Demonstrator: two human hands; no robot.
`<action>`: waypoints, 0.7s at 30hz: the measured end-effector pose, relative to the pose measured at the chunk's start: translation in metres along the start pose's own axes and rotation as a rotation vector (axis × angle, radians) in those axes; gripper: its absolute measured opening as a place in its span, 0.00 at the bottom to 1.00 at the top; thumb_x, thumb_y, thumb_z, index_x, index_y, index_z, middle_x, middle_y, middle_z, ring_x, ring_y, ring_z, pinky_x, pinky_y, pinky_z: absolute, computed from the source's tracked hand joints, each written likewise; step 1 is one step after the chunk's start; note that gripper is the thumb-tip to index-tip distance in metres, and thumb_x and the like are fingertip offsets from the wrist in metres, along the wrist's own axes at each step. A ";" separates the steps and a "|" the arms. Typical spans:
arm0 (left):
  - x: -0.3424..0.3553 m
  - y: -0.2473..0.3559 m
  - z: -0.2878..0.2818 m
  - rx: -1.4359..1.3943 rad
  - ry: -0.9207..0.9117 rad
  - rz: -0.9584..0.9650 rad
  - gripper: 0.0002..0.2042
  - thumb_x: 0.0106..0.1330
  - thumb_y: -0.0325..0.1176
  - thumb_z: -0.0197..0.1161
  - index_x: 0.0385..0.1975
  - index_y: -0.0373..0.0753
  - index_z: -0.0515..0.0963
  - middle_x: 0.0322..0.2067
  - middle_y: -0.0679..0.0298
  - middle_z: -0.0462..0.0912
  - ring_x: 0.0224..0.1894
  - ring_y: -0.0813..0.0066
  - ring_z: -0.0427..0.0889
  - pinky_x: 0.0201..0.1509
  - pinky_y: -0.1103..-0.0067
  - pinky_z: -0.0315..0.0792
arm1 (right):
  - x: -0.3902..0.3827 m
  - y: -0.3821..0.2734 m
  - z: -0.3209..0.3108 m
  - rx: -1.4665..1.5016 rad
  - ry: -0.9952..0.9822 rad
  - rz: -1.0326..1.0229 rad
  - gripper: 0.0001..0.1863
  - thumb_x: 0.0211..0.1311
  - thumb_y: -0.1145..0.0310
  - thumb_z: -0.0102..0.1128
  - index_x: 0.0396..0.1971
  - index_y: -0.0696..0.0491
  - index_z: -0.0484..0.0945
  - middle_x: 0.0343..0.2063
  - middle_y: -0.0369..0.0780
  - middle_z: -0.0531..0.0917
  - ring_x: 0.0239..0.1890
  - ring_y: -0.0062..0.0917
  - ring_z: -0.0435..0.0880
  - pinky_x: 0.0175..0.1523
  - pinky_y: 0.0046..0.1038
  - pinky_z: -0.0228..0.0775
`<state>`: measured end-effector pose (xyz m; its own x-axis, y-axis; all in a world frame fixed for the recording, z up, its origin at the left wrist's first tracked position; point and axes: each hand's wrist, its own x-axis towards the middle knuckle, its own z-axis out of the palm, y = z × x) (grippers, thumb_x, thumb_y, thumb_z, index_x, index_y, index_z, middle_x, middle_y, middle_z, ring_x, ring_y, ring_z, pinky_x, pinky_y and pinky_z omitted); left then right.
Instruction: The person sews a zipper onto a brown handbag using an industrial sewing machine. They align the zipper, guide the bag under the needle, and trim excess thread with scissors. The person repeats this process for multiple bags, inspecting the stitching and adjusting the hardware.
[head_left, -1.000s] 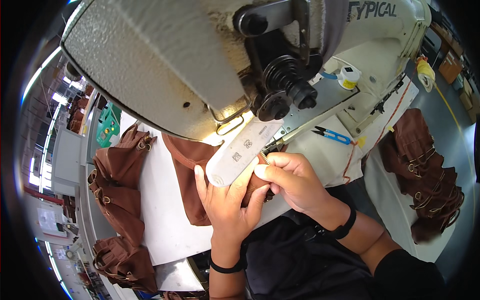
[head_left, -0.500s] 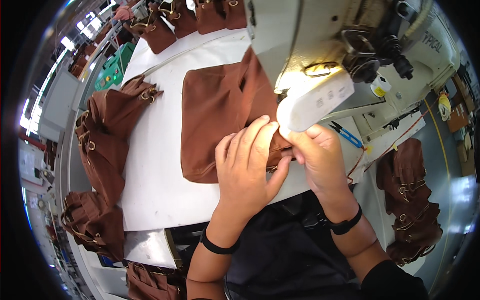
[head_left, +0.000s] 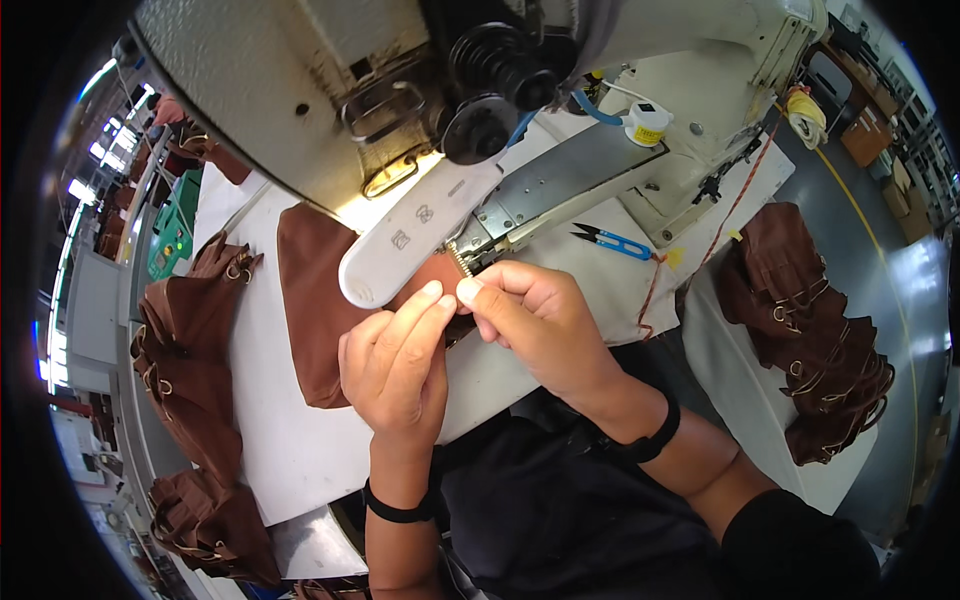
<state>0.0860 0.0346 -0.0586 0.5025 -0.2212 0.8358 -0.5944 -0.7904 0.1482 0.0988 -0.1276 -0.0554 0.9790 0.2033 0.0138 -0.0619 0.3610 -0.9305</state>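
Brown leather panel point(head_left: 310, 300), one, lies on the white counter point(head_left: 290, 440) under one cream sewing machine point(head_left: 300, 90). Two hands: left hand point(head_left: 395, 365) presses it flat, fingers together; right hand point(head_left: 535, 320) pinches its edge. One blue thread snips point(head_left: 612, 241) lies behind.

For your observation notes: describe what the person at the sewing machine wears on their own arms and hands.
Both forearms are bare, with no gloves and no rings that can be made out. The left hand has a thin black band at its wrist. The right hand has a wider black wristband. A dark sleeve begins near the right elbow.
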 end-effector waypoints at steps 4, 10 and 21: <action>0.003 -0.002 0.001 -0.017 0.000 -0.001 0.14 0.54 0.23 0.72 0.41 0.42 0.89 0.43 0.68 0.90 0.35 0.73 0.80 0.41 0.77 0.69 | 0.000 0.003 0.005 0.062 0.048 -0.005 0.11 0.73 0.67 0.61 0.30 0.57 0.82 0.20 0.28 0.76 0.24 0.08 0.69 0.29 0.16 0.60; 0.010 -0.008 -0.001 -0.102 -0.089 -0.097 0.12 0.59 0.18 0.71 0.41 0.38 0.87 0.42 0.59 0.90 0.39 0.65 0.85 0.47 0.75 0.76 | 0.012 0.002 0.008 0.095 0.066 -0.019 0.10 0.72 0.69 0.61 0.31 0.58 0.82 0.20 0.29 0.77 0.24 0.08 0.69 0.28 0.16 0.59; 0.013 -0.012 0.001 -0.038 -0.102 -0.098 0.10 0.60 0.19 0.71 0.40 0.37 0.87 0.41 0.60 0.90 0.43 0.66 0.88 0.50 0.75 0.75 | 0.014 -0.010 0.004 0.094 0.010 0.086 0.11 0.74 0.68 0.58 0.36 0.60 0.83 0.22 0.34 0.82 0.20 0.10 0.75 0.23 0.17 0.68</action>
<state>0.0998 0.0406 -0.0503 0.6188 -0.2026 0.7590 -0.5621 -0.7891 0.2477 0.1124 -0.1243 -0.0443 0.9713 0.2279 -0.0684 -0.1627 0.4263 -0.8898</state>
